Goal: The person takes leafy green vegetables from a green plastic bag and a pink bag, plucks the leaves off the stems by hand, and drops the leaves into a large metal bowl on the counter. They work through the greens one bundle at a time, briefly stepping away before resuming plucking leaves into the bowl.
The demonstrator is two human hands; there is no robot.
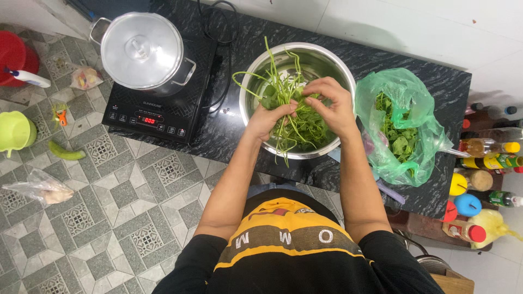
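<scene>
1. One steel bowl, directly beneath both hands, holds loose greens.
2. One bunch of green stems, over the bowl, is gripped between the two hands.
3. One green plastic bag of leaves lies just right of the right hand.
4. One lidded pot sits on one induction cooker, left of the left hand.
5. Left hand: fingers curled closed around the stems' lower part.
6. Right hand: fingertips pinching the stems near the top, touching the left hand.

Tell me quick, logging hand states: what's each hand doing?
Left hand: closed, gripping green stems.
Right hand: fingers pinched on the same stems.
</scene>
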